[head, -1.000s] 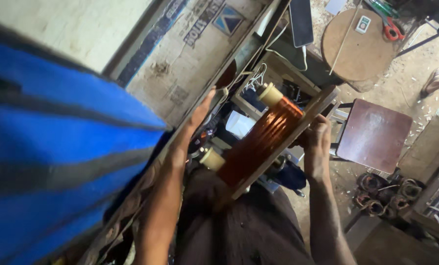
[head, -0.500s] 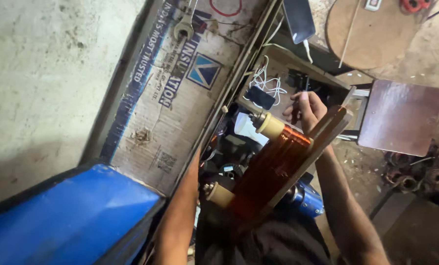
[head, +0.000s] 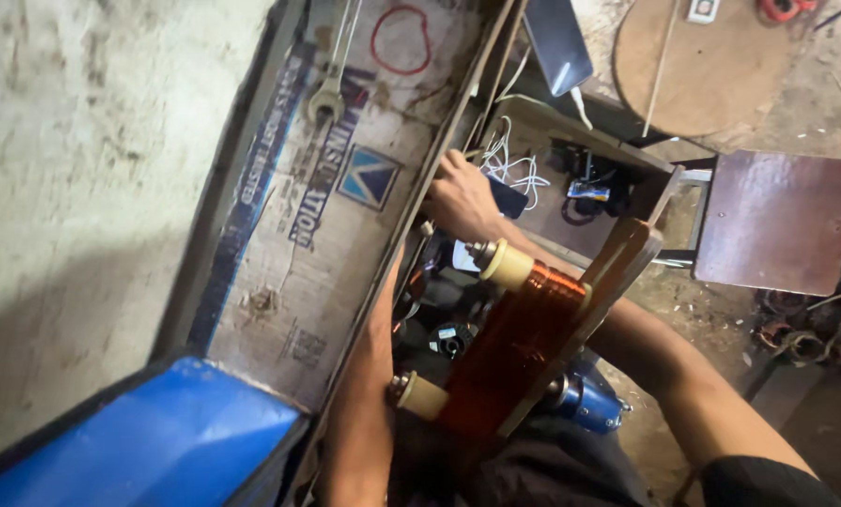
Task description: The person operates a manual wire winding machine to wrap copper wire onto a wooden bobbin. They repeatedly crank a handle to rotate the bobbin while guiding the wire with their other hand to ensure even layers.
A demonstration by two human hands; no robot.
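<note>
Cluttered workshop: grimy wall, printed cardboard panel (head: 326, 225) leaning beside a low bench (head: 570, 211) strewn with white wires (head: 509, 169). Copper coil (head: 505, 352) wound on a wooden former with cream end pegs lies across the lap. Right hand (head: 460, 199) reaches to the bench's near edge; grip unclear. Left hand is hidden behind the former; only its forearm shows. Winding looks paused; fetching something seems under way.

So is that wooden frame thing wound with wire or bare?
Wound. The wooden frame carries a thick band of shiny copper-coloured wire between two cream pegs, lying tilted across the person's lap.
</note>
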